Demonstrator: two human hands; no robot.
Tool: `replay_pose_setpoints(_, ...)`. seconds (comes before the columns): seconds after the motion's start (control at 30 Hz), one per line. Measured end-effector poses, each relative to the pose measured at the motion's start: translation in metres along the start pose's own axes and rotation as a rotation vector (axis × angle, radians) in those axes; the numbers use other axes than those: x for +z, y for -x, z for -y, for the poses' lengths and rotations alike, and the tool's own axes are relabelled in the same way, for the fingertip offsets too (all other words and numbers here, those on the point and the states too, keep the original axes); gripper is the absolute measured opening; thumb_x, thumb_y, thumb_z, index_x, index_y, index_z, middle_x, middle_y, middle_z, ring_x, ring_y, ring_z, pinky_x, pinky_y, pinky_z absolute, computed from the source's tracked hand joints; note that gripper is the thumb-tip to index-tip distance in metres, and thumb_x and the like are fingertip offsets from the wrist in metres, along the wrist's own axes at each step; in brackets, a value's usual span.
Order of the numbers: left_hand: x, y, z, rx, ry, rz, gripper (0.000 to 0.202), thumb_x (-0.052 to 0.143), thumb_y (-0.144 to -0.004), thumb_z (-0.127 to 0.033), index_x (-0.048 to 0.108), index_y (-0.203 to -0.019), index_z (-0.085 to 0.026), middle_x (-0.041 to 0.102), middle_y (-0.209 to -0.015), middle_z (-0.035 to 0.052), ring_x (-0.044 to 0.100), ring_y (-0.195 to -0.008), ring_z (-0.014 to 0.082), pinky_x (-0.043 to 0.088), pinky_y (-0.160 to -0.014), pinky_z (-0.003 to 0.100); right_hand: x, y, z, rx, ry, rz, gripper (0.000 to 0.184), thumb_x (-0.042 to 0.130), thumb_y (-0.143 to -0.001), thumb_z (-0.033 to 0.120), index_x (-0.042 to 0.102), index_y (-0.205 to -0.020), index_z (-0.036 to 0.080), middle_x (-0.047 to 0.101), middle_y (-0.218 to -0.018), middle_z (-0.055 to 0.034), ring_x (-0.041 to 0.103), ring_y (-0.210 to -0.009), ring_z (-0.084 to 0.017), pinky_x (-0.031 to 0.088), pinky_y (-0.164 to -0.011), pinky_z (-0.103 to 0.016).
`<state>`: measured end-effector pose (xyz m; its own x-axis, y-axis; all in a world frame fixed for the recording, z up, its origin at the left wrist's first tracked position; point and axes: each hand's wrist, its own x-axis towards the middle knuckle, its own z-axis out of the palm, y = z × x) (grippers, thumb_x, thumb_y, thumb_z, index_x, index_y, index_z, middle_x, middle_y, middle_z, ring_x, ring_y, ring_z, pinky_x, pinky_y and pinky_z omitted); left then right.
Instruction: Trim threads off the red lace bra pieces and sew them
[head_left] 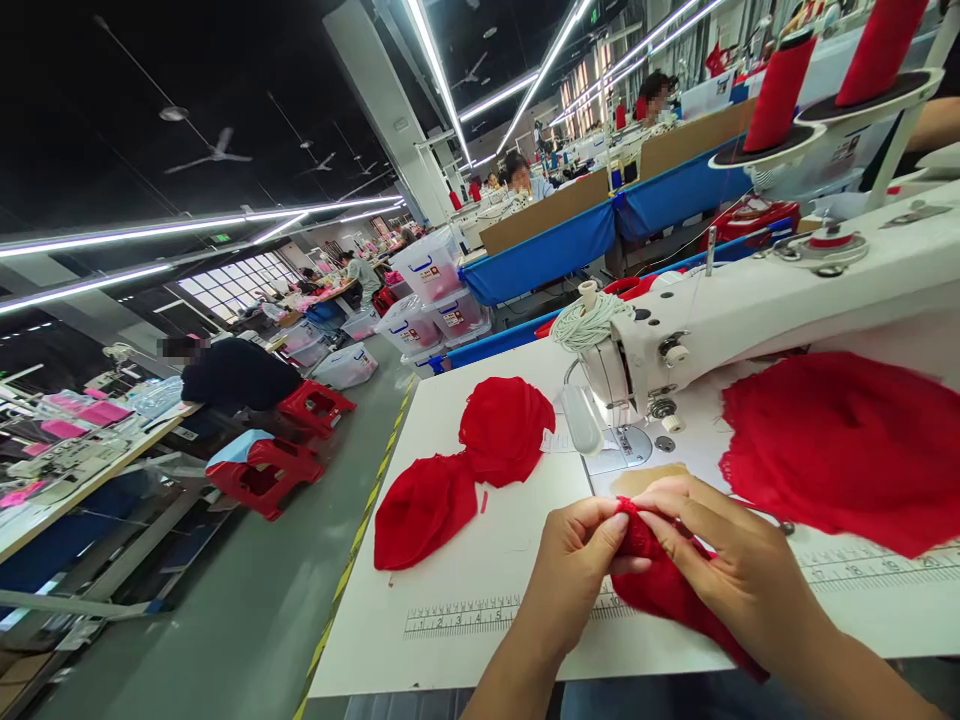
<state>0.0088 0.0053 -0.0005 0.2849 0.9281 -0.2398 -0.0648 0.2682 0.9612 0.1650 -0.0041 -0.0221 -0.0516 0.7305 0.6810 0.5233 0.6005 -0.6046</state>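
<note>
Both my hands meet over the front of the sewing table, pinching the top edge of a red fabric piece (667, 595). My left hand (574, 560) grips it between thumb and fingers. Close beside it, my right hand (709, 540) holds the same edge, and the rest of the cloth hangs down toward the table's front edge. Just beyond stands a white sewing machine (720, 310), its needle area above the metal plate (626, 448). Two red cup-shaped fabric pieces (506, 430) lie joined on the left. To the right rests a larger red fabric pile (847, 440).
A printed ruler (465, 617) runs along the white tabletop (510, 540). Red thread cones (780, 95) stand behind the machine. Lidded plastic boxes (427, 265) are stacked past the table. Red stools (262, 470) and a seated person (236, 375) are across the aisle at left.
</note>
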Motion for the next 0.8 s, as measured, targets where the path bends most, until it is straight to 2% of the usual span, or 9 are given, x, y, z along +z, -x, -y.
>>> replay_pose_setpoints(0.1,0.000,0.001,0.002,0.038,0.009,-0.021,0.034,0.074,-0.075,-0.046,0.079,-0.092,-0.017,0.070,-0.082,0.0055,0.062,-0.074,0.0183,0.054,-0.064,0.027,0.001,0.003,-0.001,-0.040,0.068,0.012,0.020,0.050,-0.091,0.013,0.062,-0.100,0.026,0.072,-0.090,-0.0031,0.071,-0.082,-0.018,0.056,-0.067,-0.026)
replay_pose_setpoints(0.2,-0.001,0.001,0.003,0.018,0.049,-0.034,0.033,0.076,-0.073,-0.044,0.079,-0.092,-0.017,0.070,-0.083,0.0053,0.063,-0.074,0.0180,0.055,-0.064,0.027,0.001,0.005,-0.001,-0.042,0.098,0.018,0.019,0.050,-0.092,0.014,0.058,-0.103,0.026,0.071,-0.092,-0.0032,0.070,-0.084,-0.018,0.056,-0.068,-0.026)
replay_pose_setpoints(0.37,-0.003,-0.002,0.005,-0.018,0.134,0.032,0.032,0.077,-0.075,-0.040,0.077,-0.092,-0.014,0.069,-0.081,0.0055,0.062,-0.076,0.0149,0.054,-0.065,0.022,0.005,0.005,-0.003,-0.024,0.068,0.006,0.016,0.051,-0.092,0.015,0.061,-0.098,0.026,0.071,-0.089,-0.0018,0.069,-0.079,-0.017,0.054,-0.065,-0.025)
replay_pose_setpoints(0.57,-0.005,-0.015,0.012,-0.059,0.229,0.001,0.036,0.081,-0.070,-0.041,0.076,-0.084,-0.008,0.067,-0.074,0.0057,0.059,-0.066,0.0097,0.053,-0.058,0.016,0.015,0.002,-0.013,0.119,-0.068,-0.006,0.017,0.052,-0.091,0.017,0.066,-0.089,0.026,0.071,-0.087,-0.0014,0.067,-0.082,-0.019,0.055,-0.072,-0.029)
replay_pose_setpoints(0.67,-0.006,-0.019,0.015,-0.055,0.248,0.014,0.036,0.082,-0.070,-0.039,0.076,-0.088,-0.008,0.069,-0.077,0.0077,0.063,-0.070,0.0123,0.056,-0.062,0.019,0.018,0.002,-0.017,0.145,-0.090,-0.007,0.019,0.050,-0.092,0.017,0.066,-0.088,0.026,0.071,-0.087,-0.0025,0.066,-0.083,-0.020,0.055,-0.072,-0.032)
replay_pose_setpoints(0.8,-0.009,-0.020,0.019,-0.056,0.271,0.045,0.034,0.080,-0.073,-0.036,0.076,-0.093,-0.009,0.072,-0.085,0.0108,0.068,-0.080,0.0184,0.058,-0.069,0.024,0.017,0.000,-0.020,0.082,-0.044,-0.017,0.019,0.050,-0.092,0.015,0.065,-0.088,0.024,0.070,-0.085,-0.0019,0.067,-0.078,-0.018,0.056,-0.068,-0.029)
